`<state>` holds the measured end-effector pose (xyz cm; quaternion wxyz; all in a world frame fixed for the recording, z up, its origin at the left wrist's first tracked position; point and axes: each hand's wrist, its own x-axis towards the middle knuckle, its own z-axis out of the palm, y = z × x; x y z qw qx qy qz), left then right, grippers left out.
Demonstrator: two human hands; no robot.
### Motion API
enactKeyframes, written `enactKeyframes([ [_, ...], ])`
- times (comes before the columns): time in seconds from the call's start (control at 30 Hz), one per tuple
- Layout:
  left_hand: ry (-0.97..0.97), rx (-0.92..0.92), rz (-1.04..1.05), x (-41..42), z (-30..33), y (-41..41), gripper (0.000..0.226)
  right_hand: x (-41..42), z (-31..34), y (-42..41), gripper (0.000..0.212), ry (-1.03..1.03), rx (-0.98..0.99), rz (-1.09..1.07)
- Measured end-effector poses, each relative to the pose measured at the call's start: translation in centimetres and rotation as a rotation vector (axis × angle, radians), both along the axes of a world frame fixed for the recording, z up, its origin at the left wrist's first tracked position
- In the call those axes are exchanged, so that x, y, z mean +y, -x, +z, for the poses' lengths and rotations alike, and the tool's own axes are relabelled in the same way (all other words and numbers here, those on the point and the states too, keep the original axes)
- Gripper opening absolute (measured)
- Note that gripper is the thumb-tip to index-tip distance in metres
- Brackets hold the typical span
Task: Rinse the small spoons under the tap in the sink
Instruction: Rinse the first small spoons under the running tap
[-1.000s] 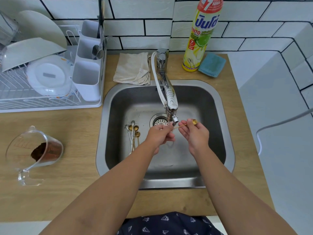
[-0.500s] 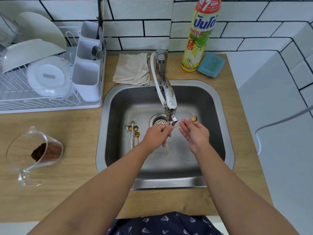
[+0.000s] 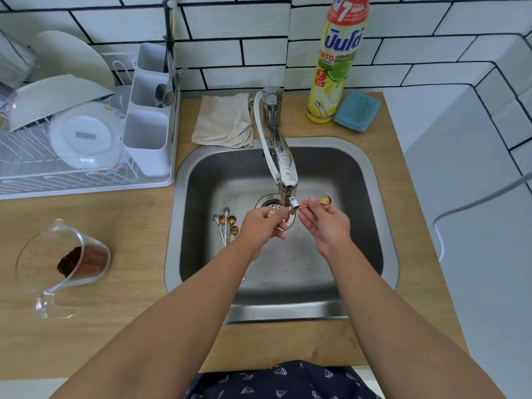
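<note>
My right hand [image 3: 326, 227] pinches the thin handle of a small gold spoon [image 3: 325, 200], bowl pointing right, level with the tap nozzle [image 3: 293, 203]. The handle's free end nearly touches the nozzle. My left hand [image 3: 260, 227] is curled just left of the nozzle over the drain. A pale gold bit and a thin tip stick out of its fingers, apparently a second small spoon. Several more small spoons [image 3: 227, 226] lie together on the floor of the steel sink [image 3: 174, 226], left of the drain. I cannot make out a water stream.
A white dish rack [image 3: 86, 182] with plates and a cutlery holder [image 3: 146, 133] stands left of the sink. A clear measuring jug [image 3: 66, 263] holding brown powder sits on the wooden counter. Behind the sink are a folded cloth [image 3: 223, 119], a detergent bottle [image 3: 336, 61] and a blue sponge [image 3: 357, 110].
My left hand has let go of the handle end of the right hand's spoon and drawn slightly left. The right hand has raised its spoon a little toward the nozzle.
</note>
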<state>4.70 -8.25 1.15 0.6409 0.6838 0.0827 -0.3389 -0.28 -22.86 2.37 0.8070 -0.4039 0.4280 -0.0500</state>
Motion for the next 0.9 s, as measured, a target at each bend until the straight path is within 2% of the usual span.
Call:
enactKeyframes([
  [0.07,0.016,0.022,-0.090,0.1,0.1,-0.4,0.010,-0.4,0.1,0.0,0.009,0.018,0.006,-0.015],
  [0.13,0.007,0.015,-0.207,0.1,0.2,-0.3,0.015,-0.8,0.1,0.1,0.009,0.034,0.019,-0.031],
  [0.2,0.002,0.008,-0.239,0.0,0.2,-0.1,0.016,-0.8,-0.1,0.2,0.009,0.043,0.035,-0.026],
  [0.3,0.016,0.039,-0.133,-0.2,0.0,0.3,0.013,-0.6,-0.3,0.3,0.009,0.024,0.041,-0.007],
  [0.47,-0.021,0.049,-0.006,-0.4,-0.2,0.5,0.031,-0.7,-0.6,0.7,0.008,-0.018,0.020,0.102],
  [0.63,-0.204,-0.271,-0.203,-0.3,-0.1,0.9,0.020,-0.7,-0.5,0.6,0.012,0.034,0.072,0.025],
  [0.7,-0.274,-0.334,-0.247,-0.3,0.2,0.8,0.023,-0.7,-0.6,0.5,0.015,0.053,0.093,0.012],
  [0.9,-0.217,-0.178,-0.131,-0.8,0.4,0.4,0.031,-0.6,-0.6,0.4,0.012,0.051,0.075,-0.013],
])
